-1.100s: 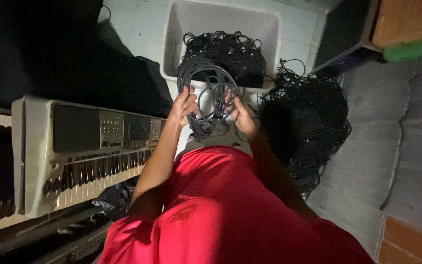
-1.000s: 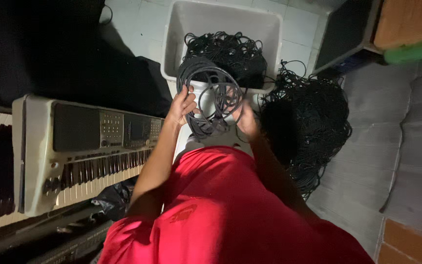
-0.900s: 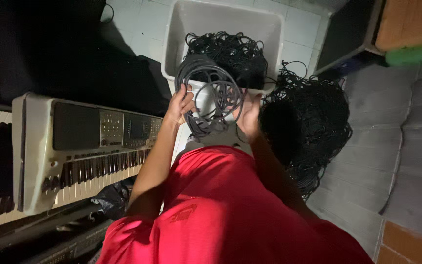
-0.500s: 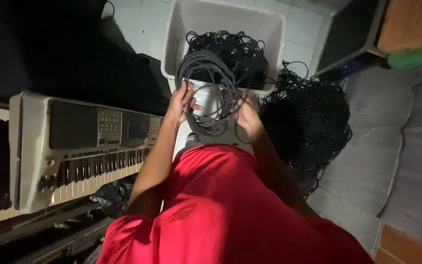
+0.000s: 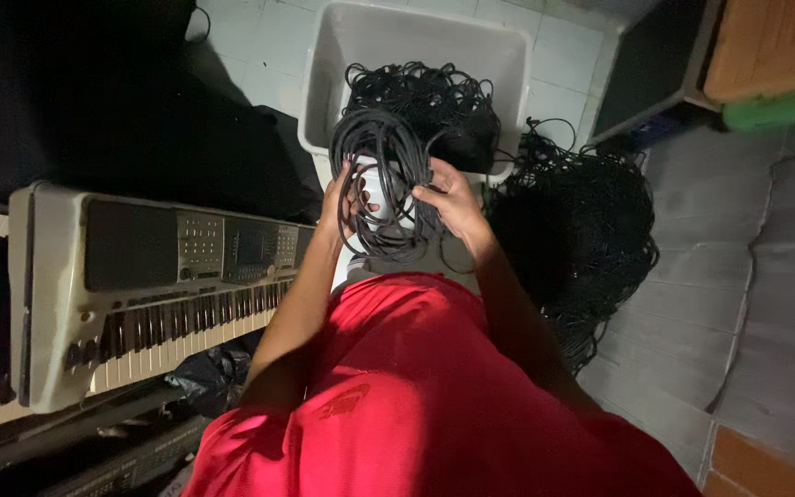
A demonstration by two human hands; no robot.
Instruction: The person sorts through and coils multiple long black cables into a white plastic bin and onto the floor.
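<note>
Both hands, left hand (image 5: 344, 198) and right hand (image 5: 448, 198), are gripping a coil (image 5: 386, 175) of black cable at its opposite sides. It is looking limp, light and springy, likely to unwind unless every loop is pinched together inside the grip.

Left hand (image 5: 347, 198): palm and most fingers hidden behind the cable coil (image 5: 384, 179), so the grip there cannot be made out; right hand (image 5: 448, 198) shows thumb and knuckles only, fingertips buried in the loops. Bin (image 5: 416, 41): far rim cut by the top edge, floor of it hidden under cables. Keyboard (image 5: 154, 285): left end cut by the edge, panel controls too small to tell; cable pile (image 5: 581, 239) lost in shadow.
</note>
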